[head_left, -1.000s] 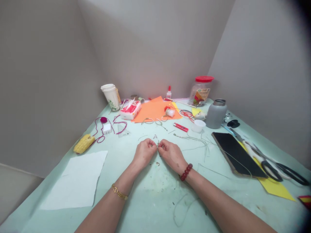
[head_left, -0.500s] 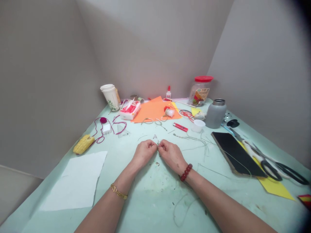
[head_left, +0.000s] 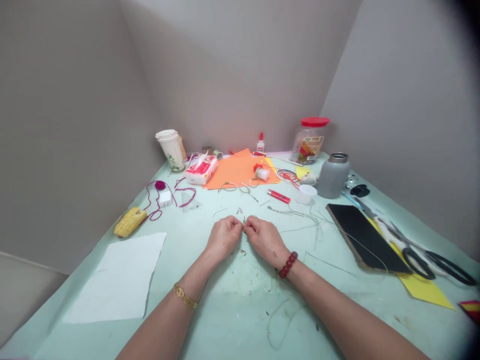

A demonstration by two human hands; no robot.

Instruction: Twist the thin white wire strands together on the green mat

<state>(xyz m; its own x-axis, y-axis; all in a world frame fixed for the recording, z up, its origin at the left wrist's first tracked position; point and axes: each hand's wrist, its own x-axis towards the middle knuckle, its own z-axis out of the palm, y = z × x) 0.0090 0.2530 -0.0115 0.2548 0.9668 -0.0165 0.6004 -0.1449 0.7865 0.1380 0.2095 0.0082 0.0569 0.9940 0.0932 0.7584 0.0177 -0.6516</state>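
My left hand (head_left: 226,236) and my right hand (head_left: 263,239) meet above the middle of the table, thumbs and fingertips pinched almost together. Between them shows a tiny piece of thin green cord (head_left: 244,220), gripped from both sides; most of it is hidden by the fingers. Pale green strands (head_left: 300,212) trail over the table just beyond my right hand. Small dark scraps (head_left: 243,253) lie beneath the fingertips. A gold bracelet (head_left: 185,296) circles my left wrist, and red beads (head_left: 288,265) circle the right.
To the right lie a phone (head_left: 369,240) and scissors (head_left: 416,250), with a grey bottle (head_left: 333,177) behind. A red lighter (head_left: 278,196) and orange paper (head_left: 236,170) are ahead. White paper (head_left: 116,280) and a yellow crocheted piece (head_left: 130,222) lie at left.
Both hands stay pinched together at the same spot, with hardly any visible movement. The view has shifted very slightly.
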